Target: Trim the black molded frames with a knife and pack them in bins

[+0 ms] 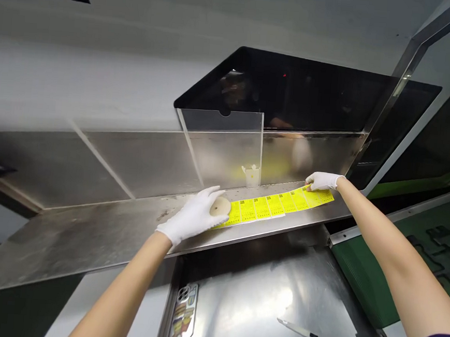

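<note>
Head view, left hand: the left hand [193,217], in a white glove, curls around a small round tan pad [220,206] and presses it on the near end of the sticker strip.
Head view, right hand: the right hand [322,181], also in a white glove, lies flat with fingers down on the far end of the strip, at about 2 o'clock from the left hand. It grips nothing; it only pins the strip.
Head view, sticker strip: the yellow sticker strip [274,204] lies flat on the metal shelf [99,234], stretched out between the two hands.
Head view, how far along: the strip looks laid out straight already. The pad sits only at its near end, so I think most of the strip has yet to be rubbed.
Head view, behind the strip: a clear plastic holder [222,147] stands at 12 o'clock from the pad, with a small white cup [251,174] just beside it.
Head view, lower desk: a phone [183,313] lies at 6 o'clock, and a thin pen-like tool [298,329] lies at 5 o'clock, well apart from the hands.
Head view, far right: a green belt [398,249] runs at 3 o'clock.
</note>
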Demonstrator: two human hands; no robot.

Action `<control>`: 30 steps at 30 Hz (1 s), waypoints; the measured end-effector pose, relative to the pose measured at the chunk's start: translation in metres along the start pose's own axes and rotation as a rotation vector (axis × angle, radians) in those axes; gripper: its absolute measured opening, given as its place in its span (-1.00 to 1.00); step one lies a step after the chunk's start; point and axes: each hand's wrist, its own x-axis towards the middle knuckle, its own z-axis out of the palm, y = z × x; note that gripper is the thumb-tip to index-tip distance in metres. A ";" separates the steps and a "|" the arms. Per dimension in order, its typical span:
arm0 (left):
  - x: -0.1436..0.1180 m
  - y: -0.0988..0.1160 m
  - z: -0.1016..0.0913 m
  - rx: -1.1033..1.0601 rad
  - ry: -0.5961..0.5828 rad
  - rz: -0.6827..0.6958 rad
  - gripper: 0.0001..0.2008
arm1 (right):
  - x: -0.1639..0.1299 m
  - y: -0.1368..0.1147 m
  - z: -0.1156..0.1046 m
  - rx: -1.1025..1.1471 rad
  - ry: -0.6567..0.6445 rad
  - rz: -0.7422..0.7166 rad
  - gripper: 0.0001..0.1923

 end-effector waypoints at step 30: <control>0.203 0.167 0.133 -0.557 -0.304 0.394 -0.62 | -0.049 -0.015 0.040 -0.546 0.441 -0.347 -0.69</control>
